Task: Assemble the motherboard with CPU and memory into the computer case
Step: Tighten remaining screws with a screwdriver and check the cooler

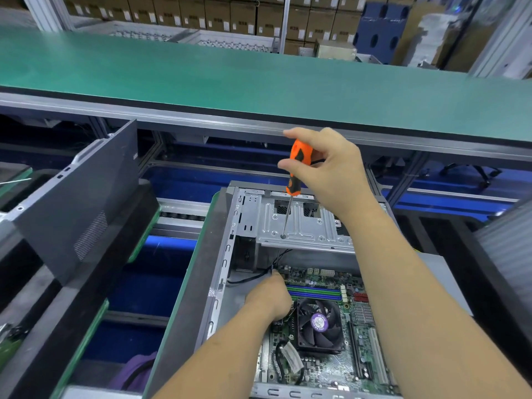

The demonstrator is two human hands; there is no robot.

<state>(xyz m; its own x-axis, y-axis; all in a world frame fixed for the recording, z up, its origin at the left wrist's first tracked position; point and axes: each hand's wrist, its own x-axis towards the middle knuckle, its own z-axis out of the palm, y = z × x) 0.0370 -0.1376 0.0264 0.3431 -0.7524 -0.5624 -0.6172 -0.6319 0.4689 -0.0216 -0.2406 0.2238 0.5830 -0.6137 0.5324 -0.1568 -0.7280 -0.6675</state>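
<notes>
**Screwdriver tip on the drive bracket, left hand at the board's edge**

Nearest, the motherboard [322,367] lies flat inside the open computer case [221,272], its CPU fan [318,323] just this side of the blue and green memory slots [313,293]. The left hand [270,298] reaches down to the board's far left corner, fingertips at a bundle of black cables [270,269]; whether it pinches them I cannot tell. Beyond, the right hand [331,168] grips the orange handle of a screwdriver [293,182], tip resting on the metal drive bracket [305,226]. Farther back runs a green conveyor belt [259,79].
</notes>
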